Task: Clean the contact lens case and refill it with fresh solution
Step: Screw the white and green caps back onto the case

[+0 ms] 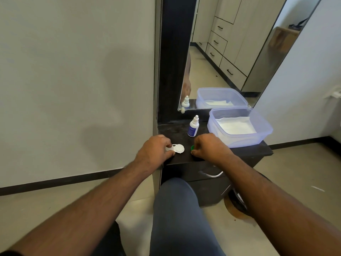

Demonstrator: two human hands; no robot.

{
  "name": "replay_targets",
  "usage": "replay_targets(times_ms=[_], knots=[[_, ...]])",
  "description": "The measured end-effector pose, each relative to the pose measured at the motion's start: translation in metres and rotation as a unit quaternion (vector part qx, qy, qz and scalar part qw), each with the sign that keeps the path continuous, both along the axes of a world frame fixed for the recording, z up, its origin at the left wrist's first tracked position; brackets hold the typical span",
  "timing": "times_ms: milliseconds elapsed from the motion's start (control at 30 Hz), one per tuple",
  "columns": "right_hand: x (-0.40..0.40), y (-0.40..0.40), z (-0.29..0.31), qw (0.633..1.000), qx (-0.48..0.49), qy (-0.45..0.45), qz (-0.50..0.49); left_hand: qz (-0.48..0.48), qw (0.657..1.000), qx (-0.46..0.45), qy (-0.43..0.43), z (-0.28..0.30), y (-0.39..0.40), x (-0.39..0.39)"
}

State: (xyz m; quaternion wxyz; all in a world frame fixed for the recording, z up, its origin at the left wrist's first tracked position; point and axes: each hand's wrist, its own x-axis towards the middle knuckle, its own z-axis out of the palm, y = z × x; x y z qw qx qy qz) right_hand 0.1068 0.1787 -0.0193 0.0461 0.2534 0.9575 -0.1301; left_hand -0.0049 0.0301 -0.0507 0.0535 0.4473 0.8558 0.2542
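- A translucent lavender plastic tub (262, 134) lined with white tissue is sitting on the dark wooden dresser top (175, 130), just beyond the right hand's knuckles.
- A small white squeeze bottle of solution with a blue label (193, 127) is standing upright between and behind both hands.
- The left hand (154, 149) is curling over one end of the flat white plastic contact lens case (176, 149), thumb and fingertips pinching it; its free round well is poking out toward the right hand.
- The right hand (210, 147) is pinching a small green round cap (193, 148), apart from the case.
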Motion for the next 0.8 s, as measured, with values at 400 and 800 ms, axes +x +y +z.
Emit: replay_targets(times_ms=[400, 800], knots=[[0.004, 0.007, -0.012, 0.92, -0.314, 0.233, -0.044, 0.017, 1.0, -0.009, 0.011, 0.004, 0.003, 0.006], [-0.005, 0.011, -0.044, 0.901, -0.344, 0.264, -0.003, 0.018, 1.0, -0.017, 0.011, 0.005, 0.003, 0.005]])
